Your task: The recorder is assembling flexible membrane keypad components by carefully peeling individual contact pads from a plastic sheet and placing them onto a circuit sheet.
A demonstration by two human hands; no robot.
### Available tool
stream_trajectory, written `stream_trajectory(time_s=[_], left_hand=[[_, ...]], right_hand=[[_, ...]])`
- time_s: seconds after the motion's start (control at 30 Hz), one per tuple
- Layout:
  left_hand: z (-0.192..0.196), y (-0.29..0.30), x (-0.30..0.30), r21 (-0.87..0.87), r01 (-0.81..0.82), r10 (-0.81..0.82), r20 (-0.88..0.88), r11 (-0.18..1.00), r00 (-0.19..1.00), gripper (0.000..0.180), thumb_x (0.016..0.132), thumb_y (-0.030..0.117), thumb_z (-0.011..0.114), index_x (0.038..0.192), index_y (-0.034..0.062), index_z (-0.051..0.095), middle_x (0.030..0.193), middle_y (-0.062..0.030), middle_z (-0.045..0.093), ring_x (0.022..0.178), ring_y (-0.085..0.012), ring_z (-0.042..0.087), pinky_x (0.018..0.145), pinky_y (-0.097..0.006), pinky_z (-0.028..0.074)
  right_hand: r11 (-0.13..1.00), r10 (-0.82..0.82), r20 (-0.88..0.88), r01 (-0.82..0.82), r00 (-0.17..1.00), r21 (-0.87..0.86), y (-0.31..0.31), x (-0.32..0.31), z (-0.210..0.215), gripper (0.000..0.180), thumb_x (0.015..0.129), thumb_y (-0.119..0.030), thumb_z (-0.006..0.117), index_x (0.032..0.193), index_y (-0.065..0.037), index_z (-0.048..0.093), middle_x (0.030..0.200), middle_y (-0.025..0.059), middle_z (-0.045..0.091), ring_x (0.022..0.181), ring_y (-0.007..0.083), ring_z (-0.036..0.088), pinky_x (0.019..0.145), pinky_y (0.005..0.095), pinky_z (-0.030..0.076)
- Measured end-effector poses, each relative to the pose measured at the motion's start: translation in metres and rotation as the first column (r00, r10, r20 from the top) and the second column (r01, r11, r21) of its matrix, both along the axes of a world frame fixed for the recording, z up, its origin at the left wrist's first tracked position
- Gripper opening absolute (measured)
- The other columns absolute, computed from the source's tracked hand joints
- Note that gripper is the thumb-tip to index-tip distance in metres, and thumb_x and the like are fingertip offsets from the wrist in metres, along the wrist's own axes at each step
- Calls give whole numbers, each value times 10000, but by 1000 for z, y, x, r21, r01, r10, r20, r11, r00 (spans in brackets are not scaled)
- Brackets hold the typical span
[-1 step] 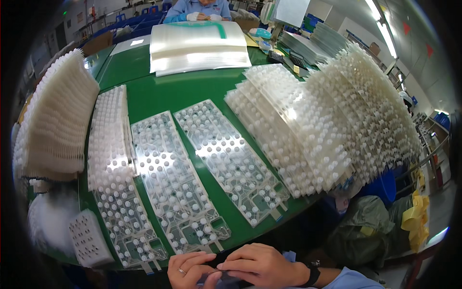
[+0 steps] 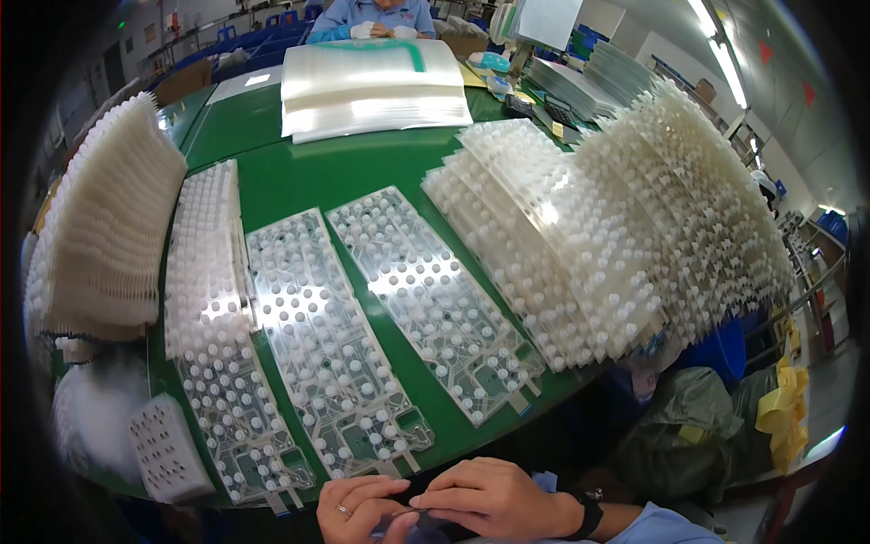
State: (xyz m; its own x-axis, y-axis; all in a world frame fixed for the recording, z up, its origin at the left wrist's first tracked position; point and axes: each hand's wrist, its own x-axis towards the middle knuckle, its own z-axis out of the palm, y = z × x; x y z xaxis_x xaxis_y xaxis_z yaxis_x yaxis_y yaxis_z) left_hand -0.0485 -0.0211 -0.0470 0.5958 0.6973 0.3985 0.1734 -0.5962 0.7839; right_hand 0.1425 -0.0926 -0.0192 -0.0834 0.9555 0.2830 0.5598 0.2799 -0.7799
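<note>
My left hand (image 2: 362, 510), with a ring on one finger, is curled at the table's front edge. Beside it my right hand (image 2: 494, 497) has its fingers pressed together, a dark band on the wrist. The fingertips of both hands meet over something small, thin and dark, too hidden to name. Just beyond them lie clear keyboard membrane sheets with white domes: a middle sheet (image 2: 337, 363), a right sheet (image 2: 444, 317) and, to the left, an overlapping pile (image 2: 237, 399). Neither hand touches these sheets.
Tall stacks of domed sheets stand at the left (image 2: 104, 218) and right (image 2: 625, 227) of the green table (image 2: 281, 186). A pile of clear film (image 2: 376, 95) lies at the back, with a co-worker (image 2: 381, 20) behind it. A white perforated block (image 2: 170, 449) sits front left; bags (image 2: 680, 422) are lower right.
</note>
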Motion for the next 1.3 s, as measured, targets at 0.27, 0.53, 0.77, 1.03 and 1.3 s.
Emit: stream_trajectory(time_s=[0.27,0.53,0.77,1.03,1.3], left_hand=[[-16,10,12,-185,104,-103,17,977,995,193,765,204,722,772,27,646,930,-138,714,842,-295,664,771,-373,492],[1,0,-8,-378,125,-132,9,917,991,157,776,133,702,843,4,642,960,-145,704,865,-263,646,777,-350,498],[-2,-6,2,-291,16,-16,1,957,1000,99,792,73,718,833,16,649,902,-124,714,801,-257,657,715,-344,513],[-6,-13,-2,-345,-44,41,-17,938,999,82,790,77,715,794,23,654,843,-92,717,765,-242,661,707,-337,497],[-3,-5,-1,-241,-85,63,-99,967,993,71,779,95,713,766,54,656,904,-91,725,902,-262,663,791,-356,472]], right_hand=[[996,-55,49,58,997,-70,-11,17,-8,241,829,-153,724,1049,-57,694,938,96,685,831,274,660,717,359,524],[977,-10,-63,-3,998,-213,-12,13,-6,211,836,-50,682,1046,-34,694,912,106,700,840,296,670,763,373,510],[983,-105,-69,93,992,-158,-19,17,-1,274,858,-26,635,1131,-40,654,1015,141,685,932,290,652,835,383,477],[981,-62,-21,58,998,-183,-24,10,-7,287,814,-101,732,1090,-59,668,969,88,706,851,256,664,813,376,494],[991,-121,74,116,990,62,-12,11,-4,164,773,-40,751,922,-76,694,959,85,697,952,287,649,870,400,499]])
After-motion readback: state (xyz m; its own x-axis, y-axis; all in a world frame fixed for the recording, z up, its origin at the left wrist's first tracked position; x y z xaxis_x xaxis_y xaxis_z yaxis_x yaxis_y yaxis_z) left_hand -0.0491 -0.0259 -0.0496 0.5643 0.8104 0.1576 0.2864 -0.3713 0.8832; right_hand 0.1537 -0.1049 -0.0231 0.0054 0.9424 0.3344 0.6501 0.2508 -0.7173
